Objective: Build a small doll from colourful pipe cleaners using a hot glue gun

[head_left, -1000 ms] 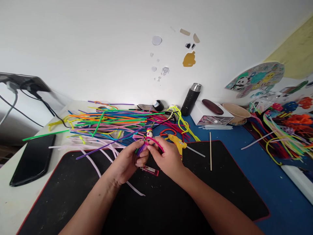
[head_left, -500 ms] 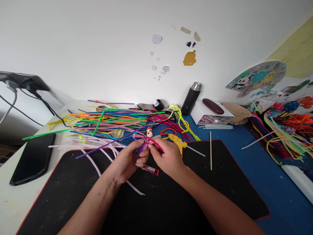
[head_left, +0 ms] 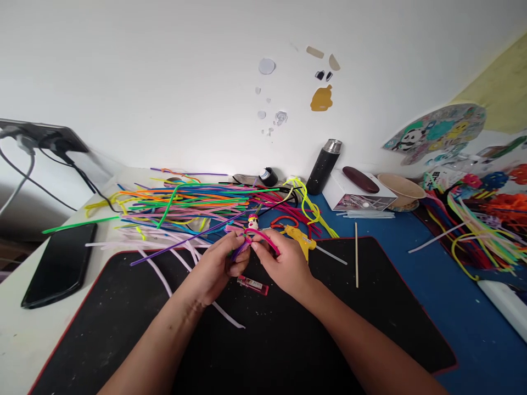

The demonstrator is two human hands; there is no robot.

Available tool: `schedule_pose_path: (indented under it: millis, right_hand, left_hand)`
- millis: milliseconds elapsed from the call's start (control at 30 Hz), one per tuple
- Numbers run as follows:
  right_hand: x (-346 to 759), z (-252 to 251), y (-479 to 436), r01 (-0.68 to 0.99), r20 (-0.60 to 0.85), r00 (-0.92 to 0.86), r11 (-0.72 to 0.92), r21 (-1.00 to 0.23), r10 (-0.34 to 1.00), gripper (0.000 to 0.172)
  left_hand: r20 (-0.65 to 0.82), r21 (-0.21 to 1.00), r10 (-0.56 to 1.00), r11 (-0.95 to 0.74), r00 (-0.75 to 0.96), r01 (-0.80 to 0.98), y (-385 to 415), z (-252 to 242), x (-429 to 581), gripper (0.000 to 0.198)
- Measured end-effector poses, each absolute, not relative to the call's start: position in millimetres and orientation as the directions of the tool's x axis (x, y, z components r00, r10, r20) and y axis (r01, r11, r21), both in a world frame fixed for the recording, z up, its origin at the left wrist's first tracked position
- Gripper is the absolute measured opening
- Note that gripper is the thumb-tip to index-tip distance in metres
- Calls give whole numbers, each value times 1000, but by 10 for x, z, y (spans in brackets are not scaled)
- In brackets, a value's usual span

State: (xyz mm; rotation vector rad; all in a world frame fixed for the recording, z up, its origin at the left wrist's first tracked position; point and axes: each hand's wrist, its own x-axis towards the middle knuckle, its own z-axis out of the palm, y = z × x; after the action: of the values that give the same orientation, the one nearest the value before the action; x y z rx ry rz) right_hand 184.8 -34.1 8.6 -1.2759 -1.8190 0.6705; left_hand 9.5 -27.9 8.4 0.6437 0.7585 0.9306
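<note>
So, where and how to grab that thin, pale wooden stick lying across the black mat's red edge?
Probably pinch the stick midway, from above, thumb and finger on its long sides: it lies straight, slender, uncovered. The right hand could come from the left, where it is.

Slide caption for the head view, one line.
Left hand and right hand hold a small white-headed figure and curved magenta pipe cleaner above a black red-edged mat.
</note>
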Motion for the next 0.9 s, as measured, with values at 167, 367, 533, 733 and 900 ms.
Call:
schedule_pose_path:
  millis: [167, 367, 533, 733, 900]
  right_hand:
    - [1946, 92, -339, 437, 202, -150, 248, -865, 968, 20]
    - [2017, 168, -330, 340, 118, -166, 169, -925, 979, 25]
    - [2028, 209, -336, 324, 111, -212, 177, -929, 971, 25]
    - [2054, 232, -337, 391, 61, -222, 146, -909, 973, 20]
    - [2097, 249, -320, 483, -18, -259, 113, -868, 966, 23]
  left_hand:
    - [-176, 893, 931, 288, 320, -346, -283, 56, 91, 28]
    - [-45, 999, 962, 44, 269, 10, -312, 43, 75, 25]
    - [48, 919, 967, -142, 252, 369, -358, 18, 106, 17]
    - [114, 865, 969, -206, 220, 457, -360, 22, 124, 16]
    - [132, 798, 960, -250, 246, 549, -357, -6, 123, 17]
